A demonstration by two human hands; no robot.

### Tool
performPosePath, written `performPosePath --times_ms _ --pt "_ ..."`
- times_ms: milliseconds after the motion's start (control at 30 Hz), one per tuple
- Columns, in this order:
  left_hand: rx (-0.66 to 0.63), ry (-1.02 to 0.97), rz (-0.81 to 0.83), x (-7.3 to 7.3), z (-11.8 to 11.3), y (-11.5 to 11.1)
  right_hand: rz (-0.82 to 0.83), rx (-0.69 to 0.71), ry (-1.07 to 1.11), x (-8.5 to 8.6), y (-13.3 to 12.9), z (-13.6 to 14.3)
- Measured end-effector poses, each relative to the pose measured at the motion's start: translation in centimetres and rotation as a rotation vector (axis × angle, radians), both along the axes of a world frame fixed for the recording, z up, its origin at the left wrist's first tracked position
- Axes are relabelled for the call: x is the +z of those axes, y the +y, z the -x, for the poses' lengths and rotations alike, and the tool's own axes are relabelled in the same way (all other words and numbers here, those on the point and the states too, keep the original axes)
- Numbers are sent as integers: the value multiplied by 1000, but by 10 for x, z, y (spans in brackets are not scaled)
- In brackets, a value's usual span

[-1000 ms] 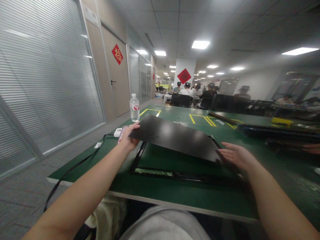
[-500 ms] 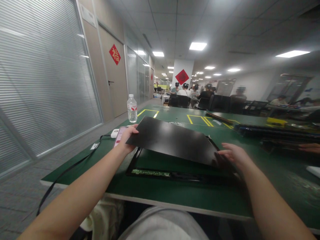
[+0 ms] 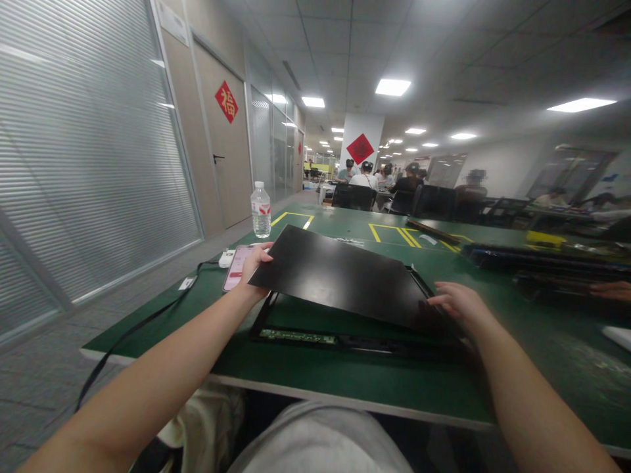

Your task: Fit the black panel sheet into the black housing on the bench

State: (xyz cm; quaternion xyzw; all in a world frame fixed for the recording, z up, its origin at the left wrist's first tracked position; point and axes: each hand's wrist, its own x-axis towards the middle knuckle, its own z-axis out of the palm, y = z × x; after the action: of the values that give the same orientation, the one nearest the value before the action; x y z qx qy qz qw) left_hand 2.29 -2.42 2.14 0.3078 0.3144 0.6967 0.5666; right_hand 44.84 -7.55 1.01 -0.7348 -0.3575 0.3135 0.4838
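I see the black panel (image 3: 340,276) at frame centre, tilted over the black frame (image 3: 276,332) on the green table (image 3: 345,378). My left hand (image 3: 251,272) grips its raised left edge; my right hand (image 3: 456,302) lies open-fingered on the low right corner. I judge this the seating step: next calls for a level, aligned lowering.

A single camera sits on the person's head, close behind the table (image 3: 345,384), and looks forward and only slightly down, so ceiling fills the upper half. The table's near edge crosses low in the picture, with the person's lap below it. Both forearms run up from the bottom corners to the left hand (image 3: 250,274) and right hand (image 3: 456,303) over the table, close to the lens. Beyond the table's far end the view runs down a long room. No second view exists.
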Motion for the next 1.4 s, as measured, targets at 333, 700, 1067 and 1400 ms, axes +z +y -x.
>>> performPosePath --times_ms 333,700,1067,1400 --pt "-42 69 78 -20 -14 1 15 -33 -237 -9 6 -24" --pt "-78 108 92 -29 -16 1 91 16 -477 -20 13 -40" --pt "-115 61 63 -29 -16 3 108 41 -620 -14 9 -32" --pt "-275 28 112 -29 -13 10 131 51 -652 -10 6 -28"
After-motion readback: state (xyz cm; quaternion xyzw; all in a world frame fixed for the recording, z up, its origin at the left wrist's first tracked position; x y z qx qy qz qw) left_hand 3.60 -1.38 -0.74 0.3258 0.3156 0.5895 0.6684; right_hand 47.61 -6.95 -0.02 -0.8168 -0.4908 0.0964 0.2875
